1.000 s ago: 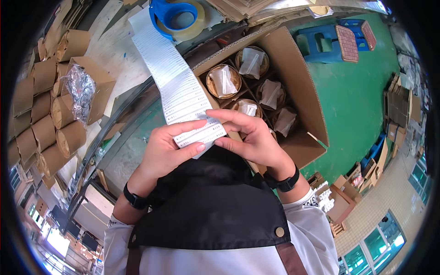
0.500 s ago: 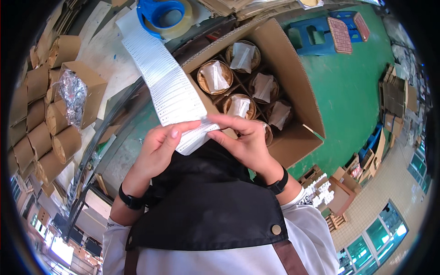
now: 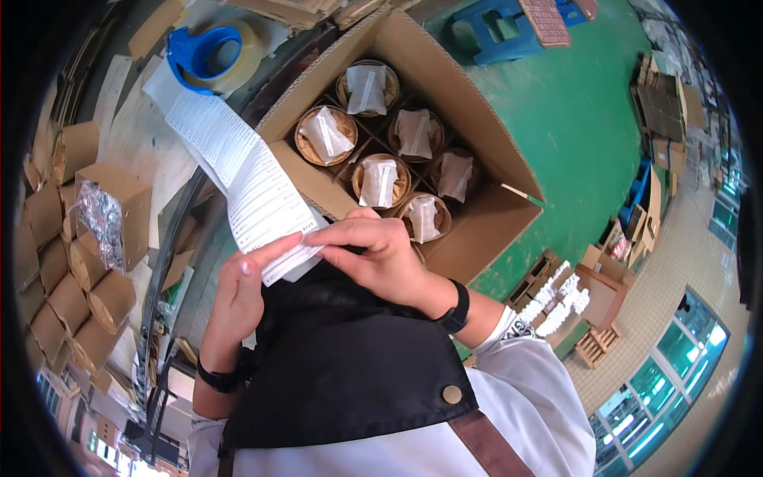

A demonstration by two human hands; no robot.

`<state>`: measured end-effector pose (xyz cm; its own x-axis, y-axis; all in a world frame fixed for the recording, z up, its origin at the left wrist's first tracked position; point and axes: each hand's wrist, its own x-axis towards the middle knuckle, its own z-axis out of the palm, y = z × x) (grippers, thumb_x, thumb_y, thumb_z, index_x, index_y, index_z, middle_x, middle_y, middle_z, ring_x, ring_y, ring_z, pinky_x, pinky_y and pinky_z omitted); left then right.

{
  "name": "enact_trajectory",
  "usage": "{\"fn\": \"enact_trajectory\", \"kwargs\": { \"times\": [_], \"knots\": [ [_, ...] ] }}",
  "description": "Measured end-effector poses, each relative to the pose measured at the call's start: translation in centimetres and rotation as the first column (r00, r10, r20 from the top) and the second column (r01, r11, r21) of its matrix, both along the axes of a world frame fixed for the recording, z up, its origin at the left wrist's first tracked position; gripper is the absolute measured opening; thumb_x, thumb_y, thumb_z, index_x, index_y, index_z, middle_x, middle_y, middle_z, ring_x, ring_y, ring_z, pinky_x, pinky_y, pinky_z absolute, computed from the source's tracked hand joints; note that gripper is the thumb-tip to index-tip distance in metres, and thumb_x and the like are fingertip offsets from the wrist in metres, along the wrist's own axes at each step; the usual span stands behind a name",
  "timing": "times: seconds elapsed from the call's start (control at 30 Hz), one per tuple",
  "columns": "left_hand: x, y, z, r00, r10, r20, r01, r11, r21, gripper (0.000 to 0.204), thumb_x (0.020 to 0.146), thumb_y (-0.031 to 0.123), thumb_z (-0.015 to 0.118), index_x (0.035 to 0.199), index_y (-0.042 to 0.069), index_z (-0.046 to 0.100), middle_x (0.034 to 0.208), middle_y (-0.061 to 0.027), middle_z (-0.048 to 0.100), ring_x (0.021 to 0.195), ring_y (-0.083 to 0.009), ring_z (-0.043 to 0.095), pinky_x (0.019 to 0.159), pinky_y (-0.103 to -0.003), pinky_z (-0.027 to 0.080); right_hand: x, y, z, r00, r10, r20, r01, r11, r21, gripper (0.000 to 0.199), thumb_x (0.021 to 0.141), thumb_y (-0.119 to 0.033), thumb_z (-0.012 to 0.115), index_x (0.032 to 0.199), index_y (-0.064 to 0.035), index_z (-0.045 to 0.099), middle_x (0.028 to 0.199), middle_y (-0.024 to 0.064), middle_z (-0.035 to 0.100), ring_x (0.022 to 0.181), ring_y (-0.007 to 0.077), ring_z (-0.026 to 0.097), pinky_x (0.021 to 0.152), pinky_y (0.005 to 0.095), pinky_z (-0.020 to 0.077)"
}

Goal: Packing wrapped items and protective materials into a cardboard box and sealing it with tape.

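A long white strip of printed labels (image 3: 238, 175) runs from the upper left down to my hands. My left hand (image 3: 242, 286) pinches its lower end from below. My right hand (image 3: 373, 254) grips the same end from the right, fingers curled over its edge. Just behind my hands stands an open cardboard box (image 3: 485, 159) with a divider grid. In its cells sit several round brown tubs (image 3: 380, 181), each topped with a small clear packet.
A blue tape dispenser with a roll of tape (image 3: 208, 54) lies at the upper left. Small brown cartons (image 3: 87, 294) are stacked along the left, one holding a crinkled clear bag (image 3: 102, 219). A blue stool (image 3: 509, 28) and green floor (image 3: 588, 135) lie beyond the box.
The label strip and both hands have shifted right and lower in view as my head tilted. More of the open box now shows. Both hands keep their hold on the strip's end.
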<state>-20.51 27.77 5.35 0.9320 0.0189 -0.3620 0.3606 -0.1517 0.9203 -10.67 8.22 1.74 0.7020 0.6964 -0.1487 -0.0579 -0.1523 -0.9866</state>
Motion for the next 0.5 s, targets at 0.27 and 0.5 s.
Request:
{"fn": "enact_trajectory", "kwargs": {
  "times": [0.27, 0.5],
  "knots": [
    [-1.3, -0.6, -2.0, 0.959, 0.260, -0.113, -0.265, 0.964, -0.026, 0.070, 0.103, 0.046, 0.014, 0.128, -0.005, 0.055, 0.121, -0.0167, 0.060, 0.115, -0.0211, 0.055, 0.101, -0.032, 0.038, 0.7, -1.0, -0.3, 0.998, -0.037, -0.057, 0.044, 0.991, 0.127, 0.017, 0.077, 0.000, 0.071, 0.091, -0.0080, 0.072, 0.086, 0.0029, 0.070, 0.081, 0.0166, 0.065, 0.084, 0.0293, 0.0440],
    [-1.0, 2.1, -2.1, 0.845, 0.525, -0.095, -0.530, 0.848, -0.025, 0.070, 0.103, 0.047, 0.014, 0.134, -0.007, 0.046, 0.136, -0.0197, 0.045, 0.128, -0.0242, 0.041, 0.110, -0.034, 0.028, 6.5, -14.8, -10.9, 0.936, 0.330, -0.122, -0.314, 0.630, -0.710, 0.010, 0.064, -0.015, 0.071, 0.067, -0.0065, 0.067, 0.068, 0.0128, 0.066, 0.065, 0.0302, 0.064, 0.064, 0.0364, 0.0518]
  ]
}}
